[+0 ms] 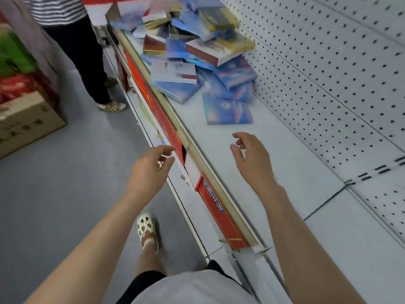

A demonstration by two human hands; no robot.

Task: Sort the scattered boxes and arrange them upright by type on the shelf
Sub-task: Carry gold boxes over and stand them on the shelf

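Both hands were out in front of me with nothing in them. My left hand (151, 165) hung over the aisle side of the shelf edge, fingers loosely curled and relaxed, just beside the long red glossy boxes (166, 119) standing on the tier below. My right hand (252, 154) hovered above the bare white metal shelf (274, 163), fingers slack and part spread, touching nothing that I could make out.

The jumbled heap of flat cardboard boxes (197, 51), mostly blue with shimmering printed covers, some gold-edged and some white and red, lay further along the same shelf, well ahead of both hands. It leaned against the white perforated back panel (328, 62). The nearest piece was a flat blue printed box (229, 111) lying face up on its own at the near edge of the heap, closer to my right hand than to my left, with open shelf between them.

I judged the step in hand to be the first reach into the pile. To do it well, I would have taken that loose blue box first, since lifting it disturbs nothing stacked above. I would have gripped it by its long edges, stood it on its narrow side against the back panel, and started one row per type there. Pulling from under the heap risked sliding boxes off the front lip.
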